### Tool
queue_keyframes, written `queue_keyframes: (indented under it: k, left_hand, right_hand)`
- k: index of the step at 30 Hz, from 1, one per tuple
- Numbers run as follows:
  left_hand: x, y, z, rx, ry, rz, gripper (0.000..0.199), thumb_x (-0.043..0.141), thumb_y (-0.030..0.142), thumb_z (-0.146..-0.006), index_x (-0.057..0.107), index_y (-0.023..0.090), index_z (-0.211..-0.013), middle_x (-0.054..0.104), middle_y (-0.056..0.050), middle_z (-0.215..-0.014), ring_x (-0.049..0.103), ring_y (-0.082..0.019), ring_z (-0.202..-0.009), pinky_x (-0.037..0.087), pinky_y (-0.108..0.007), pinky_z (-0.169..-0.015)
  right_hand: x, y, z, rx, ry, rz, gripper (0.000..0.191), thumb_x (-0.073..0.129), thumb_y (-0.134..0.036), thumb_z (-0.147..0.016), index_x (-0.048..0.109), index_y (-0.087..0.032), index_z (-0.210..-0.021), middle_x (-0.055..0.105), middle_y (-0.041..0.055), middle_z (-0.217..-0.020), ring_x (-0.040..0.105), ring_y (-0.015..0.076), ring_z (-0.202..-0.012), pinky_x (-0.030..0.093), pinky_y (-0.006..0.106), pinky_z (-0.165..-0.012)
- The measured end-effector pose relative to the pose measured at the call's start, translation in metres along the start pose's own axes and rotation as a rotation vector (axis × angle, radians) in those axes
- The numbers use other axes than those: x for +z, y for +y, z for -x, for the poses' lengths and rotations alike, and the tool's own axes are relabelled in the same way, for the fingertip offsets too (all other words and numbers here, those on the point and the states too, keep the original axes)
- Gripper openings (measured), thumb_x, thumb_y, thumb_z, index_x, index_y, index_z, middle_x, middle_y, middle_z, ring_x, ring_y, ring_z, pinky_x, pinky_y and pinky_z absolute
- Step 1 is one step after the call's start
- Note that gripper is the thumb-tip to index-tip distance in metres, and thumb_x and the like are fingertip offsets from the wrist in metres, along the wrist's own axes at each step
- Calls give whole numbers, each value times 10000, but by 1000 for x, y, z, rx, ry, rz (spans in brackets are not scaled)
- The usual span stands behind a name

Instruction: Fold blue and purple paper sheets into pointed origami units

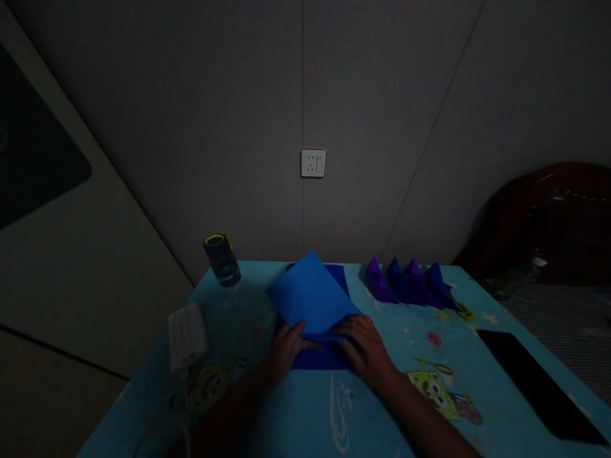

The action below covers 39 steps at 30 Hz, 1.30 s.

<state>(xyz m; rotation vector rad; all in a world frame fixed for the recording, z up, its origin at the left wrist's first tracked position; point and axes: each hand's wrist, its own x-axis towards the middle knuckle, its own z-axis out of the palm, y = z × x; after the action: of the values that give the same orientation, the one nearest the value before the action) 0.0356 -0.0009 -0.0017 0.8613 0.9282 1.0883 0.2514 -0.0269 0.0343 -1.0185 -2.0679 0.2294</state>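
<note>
A sheet of light blue paper (312, 289) lies turned cornerwise, its near edge folded up in a crease. My left hand (287, 346) pinches the left end of that near edge between thumb and fingers. On the right end, my right hand (363, 346) presses with its fingers closed on the paper. Beneath the sheet lies darker blue paper (319, 361), its edges showing behind and in front. Several folded paper boats (413, 286) in purple and dark blue stand in a row at the back right.
A water bottle (223, 261) stands back left, with a white power bank (187, 337) and its cable in front. A black flat object (539, 385) lies on the right of the patterned tablecloth (315, 413). A wall socket (313, 163) is behind.
</note>
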Motion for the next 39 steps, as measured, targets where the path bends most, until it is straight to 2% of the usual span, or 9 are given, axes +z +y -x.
queue_keyframes:
  k: [4, 10, 15, 19, 23, 27, 30, 36, 39]
  left_hand:
    - [4, 2, 8, -9, -104, 48, 459, 711, 510, -731, 669, 231, -1094, 664, -102, -1180, 652, -337, -1056, 520, -475, -919]
    - [5, 8, 16, -70, -177, -125, 453, 688, 529, -758, 695, 210, -1080, 732, -101, -1040, 663, -314, -1029, 457, -446, -993]
    - [11, 14, 15, 8, -90, -280, 456, 674, 524, -779, 691, 170, -1065, 743, -91, -968, 665, -294, -981, 491, -406, -927]
    - [15, 28, 7, 150, 56, -219, 571, 650, 515, -799, 566, 189, -1261, 727, -82, -1051, 678, -257, -957, 514, -368, -889]
    - [7, 41, 0, 186, 197, -269, 638, 645, 476, -811, 477, 194, -1358, 717, -92, -1095, 680, -261, -978, 516, -361, -888]
    - [3, 45, 0, 178, 131, -280, 637, 665, 434, -805, 498, 206, -1376, 636, -98, -1293, 620, -274, -1138, 465, -349, -990]
    - [6, 44, 5, 137, -19, -305, 645, 634, 434, -833, 468, 205, -1412, 623, -93, -1318, 621, -271, -1141, 474, -347, -988]
    - [7, 41, 10, 132, -266, -432, 587, 542, 417, -905, 414, 225, -1444, 650, -67, -1287, 640, -263, -1113, 476, -395, -999]
    - [5, 40, 8, 203, -294, -536, 559, 531, 396, -915, 436, 209, -1432, 610, -69, -1342, 586, -258, -1199, 431, -388, -1051]
  right_hand:
    - [7, -2, 1, 287, 108, 6, 204, 576, -379, -909, 671, -215, -833, 673, 57, -767, 598, 219, -741, 453, 352, -721]
    - [14, -5, -4, 514, 68, -160, 367, 588, -496, -860, 621, -197, -649, 555, -10, -574, 501, 151, -565, 382, 266, -563]
    - [16, -7, -2, 533, -12, -214, 449, 583, -503, -854, 539, -184, -541, 427, -58, -472, 400, 96, -460, 300, 232, -482]
    - [7, -13, -1, 434, -85, -264, 458, 483, -449, -935, 598, -186, -577, 546, -24, -517, 494, 119, -483, 363, 243, -524]
    - [-12, -12, -6, 506, 226, -217, 418, 494, -467, -922, 627, -193, -636, 608, 15, -593, 560, 163, -567, 421, 268, -582]
    - [-25, 3, -11, 655, 437, -235, 372, 554, -526, -872, 695, -188, -931, 710, 83, -883, 640, 236, -835, 489, 319, -735]
    - [-26, 15, -12, 749, 343, -343, 533, 596, -574, -829, 654, -166, -1166, 708, 131, -1047, 650, 274, -945, 515, 366, -771]
    - [-24, 9, -10, 863, -86, -824, 539, 716, -509, -772, 652, -155, -1173, 728, 125, -1037, 698, 286, -870, 550, 446, -813]
    - [-24, 2, -10, 827, -172, -974, 529, 764, -443, -749, 632, -172, -1184, 724, 114, -1081, 708, 278, -875, 558, 467, -840]
